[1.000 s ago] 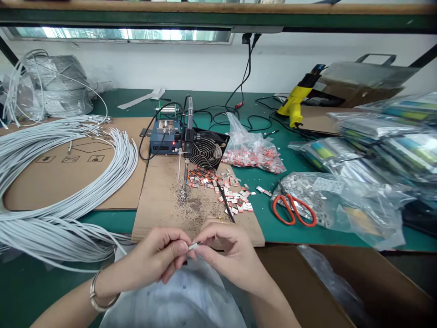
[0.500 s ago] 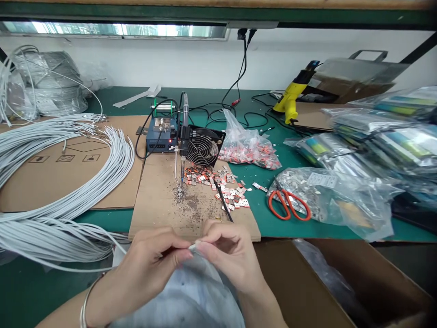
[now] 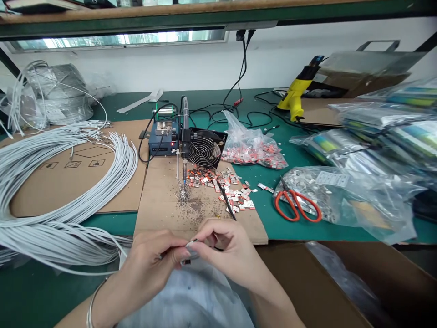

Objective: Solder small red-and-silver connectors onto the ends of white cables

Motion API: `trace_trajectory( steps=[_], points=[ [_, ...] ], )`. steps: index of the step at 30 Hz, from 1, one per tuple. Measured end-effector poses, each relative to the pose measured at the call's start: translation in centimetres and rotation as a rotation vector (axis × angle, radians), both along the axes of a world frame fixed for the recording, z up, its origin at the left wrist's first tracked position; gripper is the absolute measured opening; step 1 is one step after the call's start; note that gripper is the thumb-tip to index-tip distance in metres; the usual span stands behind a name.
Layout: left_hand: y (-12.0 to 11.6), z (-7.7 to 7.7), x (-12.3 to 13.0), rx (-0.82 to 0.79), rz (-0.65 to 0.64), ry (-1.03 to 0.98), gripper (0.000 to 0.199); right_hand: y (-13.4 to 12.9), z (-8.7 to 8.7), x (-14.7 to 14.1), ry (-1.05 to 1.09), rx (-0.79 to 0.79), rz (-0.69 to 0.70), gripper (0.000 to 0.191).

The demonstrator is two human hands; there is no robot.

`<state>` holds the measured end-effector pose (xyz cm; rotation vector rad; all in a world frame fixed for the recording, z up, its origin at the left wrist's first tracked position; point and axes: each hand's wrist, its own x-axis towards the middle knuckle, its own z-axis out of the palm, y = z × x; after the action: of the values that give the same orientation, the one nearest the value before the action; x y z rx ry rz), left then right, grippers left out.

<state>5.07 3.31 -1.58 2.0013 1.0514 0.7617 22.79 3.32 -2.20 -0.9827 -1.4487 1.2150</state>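
Two hands meet on my feed at a small pale piece (image 3: 192, 242) with a dark tip, low at the centre, by the near edge of the cardboard sheet (image 3: 157, 214). It lies right between the fingertips, so neither is nearer: the left hand (image 3: 150, 259) pinches it from the left, thumb and forefinger closed together, and the right hand (image 3: 228, 250) grips it from the other side the same way. What I can see of its long axis slants up towards the right (fingers hide most of it, so I trust that only loosely). The soldering iron (image 3: 185, 136) stands beyond, tip down, well apart from both hands. Against half a second ago, the dark tip shows where I had only pale, a dark bit (image 3: 186, 262) has come into view beneath the fingers, and I see more of the shelf (image 3: 136, 20).
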Motion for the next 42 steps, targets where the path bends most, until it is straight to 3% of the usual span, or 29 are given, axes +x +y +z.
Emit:
trace_trajectory(
  steps=[2,7,10,13,17,19,22,26,29,35,38,42],
  points=[
    [0.0,-0.2,0.2,-0.068,0.010,-0.033,0.021,0.0,-0.3,-0.2,0.105,0.012,-0.006,0.013],
    [0.1,-0.4,1.3,-0.557,0.049,-0.349,0.041,-0.6,-1.9,-2.5,0.437,0.047,-0.166,0.016],
    [0.1,-0.2,1.5,-0.609,0.071,-0.418,0.043,0.0,-2.2,-3.0,0.609,-0.004,-0.177,0.021],
    [0.3,0.0,0.9,-0.661,0.068,-0.449,0.039,1.1,-1.5,-1.5,0.696,-0.037,-0.126,0.026],
    [0.6,0.0,0.1,-0.754,0.000,-0.487,0.038,1.5,-0.3,0.4,0.224,0.005,0.023,0.006],
    [0.7,-0.1,-0.1,-0.776,-0.051,-0.452,0.039,1.2,0.2,0.6,0.004,0.028,0.108,0.014],
    [0.6,-0.1,-0.3,-0.746,-0.100,-0.316,0.039,0.8,1.0,0.5,-0.186,0.097,0.166,0.003],
    [0.4,0.3,-0.7,-0.683,-0.124,-0.190,0.033,0.8,1.6,0.6,-0.317,0.167,0.211,0.011],
    [0.6,0.3,-0.6,-0.740,-0.155,-0.275,0.035,0.7,1.0,0.0,-0.102,0.142,0.187,0.013],
    [1.4,-0.9,0.4,-0.792,-0.134,-0.552,0.039,0.5,-2.1,-3.2,0.498,0.068,-0.052,0.010],
    [1.4,-1.2,0.5,-0.800,-0.141,-0.585,0.036,0.5,-3.0,-3.9,0.610,0.044,0.000,0.007],
    [0.9,-0.8,0.5,-0.814,-0.119,-0.588,0.035,0.9,-2.8,-3.3,0.626,0.029,0.009,0.009]
  ],
)
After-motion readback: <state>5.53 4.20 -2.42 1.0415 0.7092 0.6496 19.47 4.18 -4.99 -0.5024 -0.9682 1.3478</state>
